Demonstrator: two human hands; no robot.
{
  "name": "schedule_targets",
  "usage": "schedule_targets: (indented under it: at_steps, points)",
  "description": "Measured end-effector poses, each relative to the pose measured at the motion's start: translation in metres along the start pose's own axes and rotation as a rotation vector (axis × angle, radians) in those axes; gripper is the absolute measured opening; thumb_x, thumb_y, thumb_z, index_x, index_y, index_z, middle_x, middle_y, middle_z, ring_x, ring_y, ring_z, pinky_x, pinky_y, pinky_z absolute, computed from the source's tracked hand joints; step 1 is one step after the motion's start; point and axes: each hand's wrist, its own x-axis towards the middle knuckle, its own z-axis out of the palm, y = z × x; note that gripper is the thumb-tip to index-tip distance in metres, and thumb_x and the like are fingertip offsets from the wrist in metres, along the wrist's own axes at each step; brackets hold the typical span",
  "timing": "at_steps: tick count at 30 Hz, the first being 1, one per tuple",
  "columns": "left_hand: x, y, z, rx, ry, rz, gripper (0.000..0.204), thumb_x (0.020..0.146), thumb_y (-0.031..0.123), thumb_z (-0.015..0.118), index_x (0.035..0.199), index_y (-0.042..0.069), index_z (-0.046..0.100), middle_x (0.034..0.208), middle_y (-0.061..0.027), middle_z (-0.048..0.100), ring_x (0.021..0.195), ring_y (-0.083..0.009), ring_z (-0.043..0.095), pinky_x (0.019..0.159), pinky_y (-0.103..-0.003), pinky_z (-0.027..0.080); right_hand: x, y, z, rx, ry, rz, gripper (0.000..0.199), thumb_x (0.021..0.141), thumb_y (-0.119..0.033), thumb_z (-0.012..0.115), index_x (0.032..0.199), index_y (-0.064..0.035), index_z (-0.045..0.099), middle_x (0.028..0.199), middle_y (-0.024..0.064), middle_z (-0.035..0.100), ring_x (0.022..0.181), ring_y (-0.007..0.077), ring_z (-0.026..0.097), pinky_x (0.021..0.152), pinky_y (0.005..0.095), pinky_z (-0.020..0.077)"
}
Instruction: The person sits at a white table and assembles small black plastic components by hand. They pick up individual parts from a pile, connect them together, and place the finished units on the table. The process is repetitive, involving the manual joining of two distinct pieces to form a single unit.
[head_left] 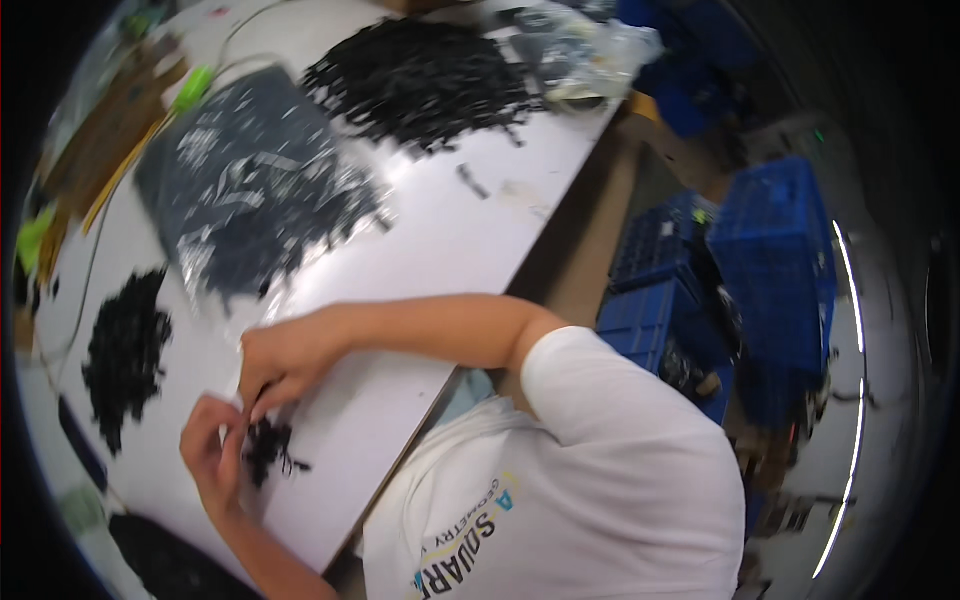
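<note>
My right hand [285, 365] reaches across the white table [450, 240] with its fingertips pinched together over a small clump of black plastic parts [268, 450]. My left hand [208, 440] sits just left of that clump, fingers curled into it and touching the right fingertips. Both hands seem to grip small black pieces from the clump, though blur hides the detail. A larger heap of the same black parts [125, 355] lies to the left of my hands.
A clear plastic bag of dark parts [250, 185] lies further back, with a big black heap [420, 85] and a crumpled clear bag [580, 50] behind it. Blue crates [775, 260] stand on the floor right of the table edge. A green object [193, 88] lies at the far left.
</note>
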Motion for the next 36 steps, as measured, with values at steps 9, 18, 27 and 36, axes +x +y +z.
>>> schedule_targets:
  at_steps: [9, 18, 27, 36]
  points:
    - [0.011, 0.014, 0.023, 0.109, -0.039, 0.055, 0.021, 0.063, -0.017, 0.055, 0.077, -0.001, 0.056, 0.073, -0.0097, 0.051, 0.068, -0.0194, 0.050, 0.058, -0.027, 0.040, -0.018, 0.000, -0.003, 0.205, -0.098, 0.219, 0.028, 0.085, -0.021, 0.062, 0.070, 0.0032, 0.062, 0.056, 0.0094, 0.059, 0.047, 0.0156, 0.053, 0.047, 0.0291, 0.0399]
    - [0.015, 0.014, 0.017, 0.408, 0.160, 0.302, 0.017, 0.068, -0.010, 0.065, 0.081, -0.001, 0.059, 0.071, -0.0105, 0.054, 0.063, -0.0223, 0.053, 0.056, -0.030, 0.042, -0.005, -0.015, -0.003, 0.215, 0.086, 0.405, 0.021, 0.087, -0.022, 0.063, 0.092, -0.0022, 0.067, 0.059, 0.0072, 0.060, 0.048, 0.0110, 0.056, 0.046, 0.0258, 0.0435]
    - [0.001, 0.013, 0.013, -0.457, -0.011, -0.488, 0.020, 0.089, 0.011, 0.055, 0.072, 0.000, 0.056, 0.056, -0.0002, 0.049, 0.050, -0.0058, 0.046, 0.047, -0.022, 0.036, 0.004, -0.029, 0.014, -0.471, 0.177, 0.223, 0.015, 0.079, -0.015, 0.068, 0.085, -0.0030, 0.061, 0.062, 0.0088, 0.061, 0.055, 0.0243, 0.059, 0.052, 0.0330, 0.0450]
    - [0.006, 0.011, 0.030, 0.389, 0.488, 0.015, 0.008, 0.081, 0.004, 0.060, 0.076, -0.001, 0.061, 0.061, -0.0072, 0.058, 0.052, -0.0140, 0.054, 0.049, -0.028, 0.041, 0.001, -0.019, 0.016, -0.646, 0.133, 0.112, 0.019, 0.070, -0.011, 0.073, 0.080, -0.0040, 0.058, 0.056, 0.0069, 0.054, 0.050, 0.0246, 0.056, 0.048, 0.0347, 0.0427]
